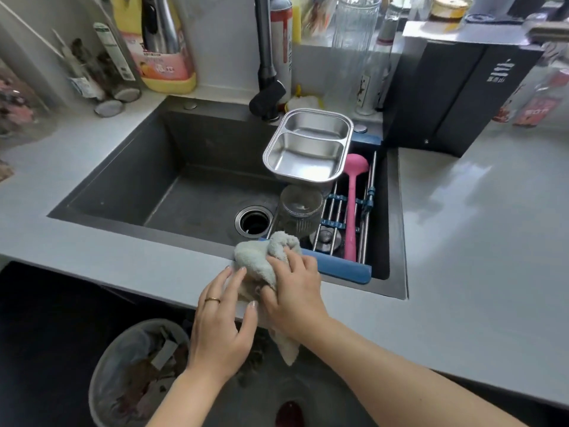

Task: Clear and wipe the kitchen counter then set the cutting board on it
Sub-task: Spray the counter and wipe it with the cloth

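Right hand: the right hand sits on top of a pale grey-green terry cloth, fingers curled over it and gripping the bunched fabric at the front lip of the counter.
Left hand: the left hand, a thin gold ring on one finger, is spread flat with its fingers loose, the fingertips pressing the cloth's left side and the thumb touching its lower edge.
Cloth: crumpled on the narrow strip of counter between the sink and the front edge, one tail hanging down over the edge below the right wrist, its top touching the blue end of the rack.
Counter: a light grey smooth worktop wraps round the sink, with a shiny, bare stretch on the right.
Sink: a dark grey square basin with a round steel drain, a dark tap hanging above it.
Rack: a blue-ended steel roll-up drying rack spans the sink's right side, carrying a two-compartment stainless steel tray, a pink silicone ladle lying lengthwise, and a ribbed clear glass jar under the tray's near edge.
Below: a round bin lined with a clear bag stands on the floor under the left arm, rubbish inside.
Cutting board: cannot pick it out in this view.
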### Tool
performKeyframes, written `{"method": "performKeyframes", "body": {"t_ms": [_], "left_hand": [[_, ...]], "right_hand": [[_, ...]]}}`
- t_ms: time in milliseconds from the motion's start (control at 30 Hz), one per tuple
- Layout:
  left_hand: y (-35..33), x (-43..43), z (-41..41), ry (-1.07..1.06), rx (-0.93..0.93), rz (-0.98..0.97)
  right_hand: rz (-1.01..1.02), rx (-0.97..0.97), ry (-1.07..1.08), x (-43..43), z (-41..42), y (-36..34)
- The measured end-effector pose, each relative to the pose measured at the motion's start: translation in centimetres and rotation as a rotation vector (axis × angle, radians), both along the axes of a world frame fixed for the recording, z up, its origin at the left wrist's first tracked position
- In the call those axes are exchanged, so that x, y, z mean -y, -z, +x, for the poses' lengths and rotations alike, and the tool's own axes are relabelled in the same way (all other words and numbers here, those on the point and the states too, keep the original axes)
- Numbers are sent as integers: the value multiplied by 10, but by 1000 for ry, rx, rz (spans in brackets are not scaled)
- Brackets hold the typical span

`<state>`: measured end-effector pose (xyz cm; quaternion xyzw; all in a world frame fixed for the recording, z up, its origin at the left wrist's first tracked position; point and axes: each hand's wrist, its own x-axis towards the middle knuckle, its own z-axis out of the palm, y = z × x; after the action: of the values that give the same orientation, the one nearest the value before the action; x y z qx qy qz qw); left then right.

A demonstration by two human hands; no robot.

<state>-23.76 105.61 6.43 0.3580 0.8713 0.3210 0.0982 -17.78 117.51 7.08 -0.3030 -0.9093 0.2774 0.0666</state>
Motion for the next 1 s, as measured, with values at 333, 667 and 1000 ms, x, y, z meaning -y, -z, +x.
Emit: {"method": "performKeyframes", "body": {"t_ms": [333,667,1000], "left_hand": [[15,-51,-22,-21,-62,-199],[21,-87,-17,59,-101,-187],[18,-82,-11,33,-61,-165]], "right_hand": [[138,144,385,-45,85,6],[208,113,517,-42,89,4],[54,13,395,-30,90,1]]}}
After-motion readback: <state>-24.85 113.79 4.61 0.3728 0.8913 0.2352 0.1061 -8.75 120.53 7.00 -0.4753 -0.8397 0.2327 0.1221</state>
